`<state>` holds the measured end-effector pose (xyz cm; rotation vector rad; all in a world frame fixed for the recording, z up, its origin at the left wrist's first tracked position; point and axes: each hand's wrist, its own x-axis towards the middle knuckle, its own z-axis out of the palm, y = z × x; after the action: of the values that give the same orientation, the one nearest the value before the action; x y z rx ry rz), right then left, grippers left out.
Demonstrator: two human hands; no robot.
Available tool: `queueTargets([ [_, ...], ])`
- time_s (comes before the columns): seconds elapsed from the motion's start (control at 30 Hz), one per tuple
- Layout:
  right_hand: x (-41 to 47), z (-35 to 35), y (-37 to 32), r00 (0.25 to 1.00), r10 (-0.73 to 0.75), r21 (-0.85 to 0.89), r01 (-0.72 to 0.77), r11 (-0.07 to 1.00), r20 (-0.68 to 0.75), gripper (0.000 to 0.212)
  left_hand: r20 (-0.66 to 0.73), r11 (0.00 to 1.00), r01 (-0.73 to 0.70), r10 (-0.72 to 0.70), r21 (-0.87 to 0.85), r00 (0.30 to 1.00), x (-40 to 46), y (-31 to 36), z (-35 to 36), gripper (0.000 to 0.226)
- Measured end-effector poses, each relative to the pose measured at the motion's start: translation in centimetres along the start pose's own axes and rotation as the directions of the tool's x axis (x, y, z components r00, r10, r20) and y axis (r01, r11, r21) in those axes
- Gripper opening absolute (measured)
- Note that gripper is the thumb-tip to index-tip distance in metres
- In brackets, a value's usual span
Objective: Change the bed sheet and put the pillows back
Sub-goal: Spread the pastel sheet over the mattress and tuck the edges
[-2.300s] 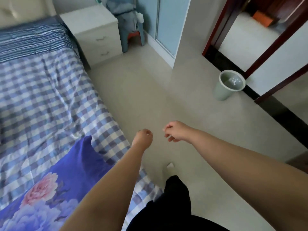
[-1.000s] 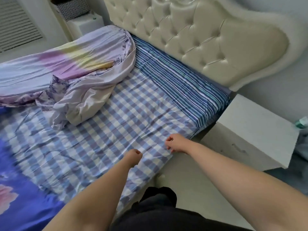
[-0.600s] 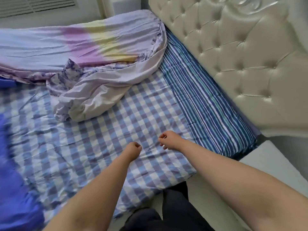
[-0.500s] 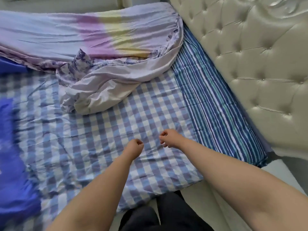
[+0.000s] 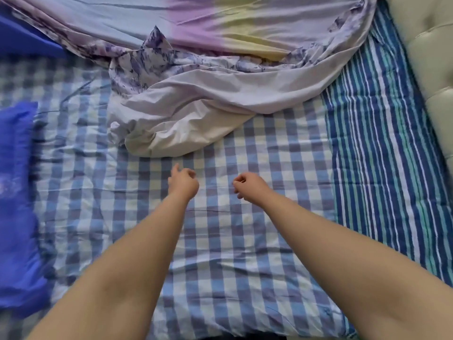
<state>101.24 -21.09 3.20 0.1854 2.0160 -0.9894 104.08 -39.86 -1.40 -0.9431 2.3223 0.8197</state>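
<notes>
While both hands, left hand (image 5: 183, 184) and right hand (image 5: 247, 186), hover loosely curled and empty, the crumpled lilac cotton sheet (image 5: 196, 114) lies at 12 o'clock, nearer the left.

Both forearms run bare from elbow to wrist — no sleeve, watch, band or ring shows on either — ending in the left hand (image 5: 183, 184) and right hand (image 5: 250, 185), while a sliver of dark clothing sits at 6 o'clock.
</notes>
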Motion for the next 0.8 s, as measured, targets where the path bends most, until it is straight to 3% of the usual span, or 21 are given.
queueTargets([
  [0.13,5.8,2.8,-0.8,0.999,-0.011,-0.014,0.012,1.0,0.035,0.014,-0.006,0.989,0.042,-0.042,0.14,0.999,7.4,-0.3,-0.9,0.031],
  [0.27,9.6,5.3,-1.2,0.996,-0.029,-0.027,0.031,0.999,0.079,0.018,-0.031,0.972,-0.025,0.034,0.235,0.999,13.6,-2.0,-2.3,0.037],
  [0.4,11.7,5.8,-1.2,1.0,0.017,0.375,-0.019,0.927,0.01,0.016,-0.215,0.967,-0.065,0.12,0.247,0.969,17.7,-3.3,-3.4,0.059],
  [0.47,12.2,5.8,-0.9,0.999,0.032,0.472,-0.009,0.882,-0.042,0.016,-0.294,0.954,-0.043,0.135,0.297,0.946,18.6,-4.0,-3.5,0.041],
  [0.53,12.4,6.0,-0.6,0.997,0.044,0.505,-0.009,0.863,-0.057,0.015,-0.277,0.937,-0.063,0.165,0.344,0.947,18.7,-4.9,-3.4,0.024],
  [0.63,12.3,6.8,0.1,0.993,0.074,0.531,-0.014,0.848,-0.093,0.019,-0.204,0.911,-0.208,0.294,0.357,0.934,16.5,-5.7,-1.8,0.017],
  [0.8,10.9,7.8,1.2,0.95,0.116,0.58,0.078,0.811,-0.29,0.019,-0.053,0.778,-0.549,0.589,0.305,0.806,7.5,-4.2,3.6,0.011],
])
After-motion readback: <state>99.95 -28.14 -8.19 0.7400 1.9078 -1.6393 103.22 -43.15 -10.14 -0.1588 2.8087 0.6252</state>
